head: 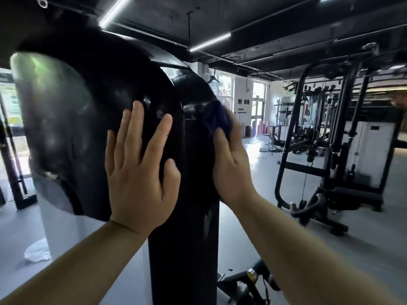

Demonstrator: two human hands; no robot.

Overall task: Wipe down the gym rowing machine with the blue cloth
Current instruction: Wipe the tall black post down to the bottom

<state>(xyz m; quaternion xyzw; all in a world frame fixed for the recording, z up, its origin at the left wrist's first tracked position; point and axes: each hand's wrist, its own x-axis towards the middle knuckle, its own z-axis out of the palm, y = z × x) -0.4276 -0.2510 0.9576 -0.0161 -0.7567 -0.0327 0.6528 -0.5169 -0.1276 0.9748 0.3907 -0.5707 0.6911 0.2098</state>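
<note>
**A:** Where is the blue cloth (217, 119)?

**B:** It is bunched up under the person's right grip (231, 168), high on the right flank of the rowing machine (88, 106), against the glossy black housing just where its curve comes down.

**A:** How does that grip hold it?

**B:** The thumb lies along the cloth's near edge and the palm faces the machine. The fingers reach up behind the cloth and are mostly hidden, so the grip is closed round the cloth, pinching it against the shell.

**A:** And the left grip (141, 172)?

**B:** It is flat and wide open with nothing in it. The fingers are straight and spread, and the palm presses on the front of the housing, left of the seam that runs down the shell. The two grips are near each other but apart, with a strip of black housing between them.

**A:** What else is there?

**B:** A white rag (37, 249) lies crumpled on the grey floor (264, 238) at lower left. A black cable station (330, 139) stands well off to the right, and strip lights (209, 41) run across the dark ceiling.
</note>
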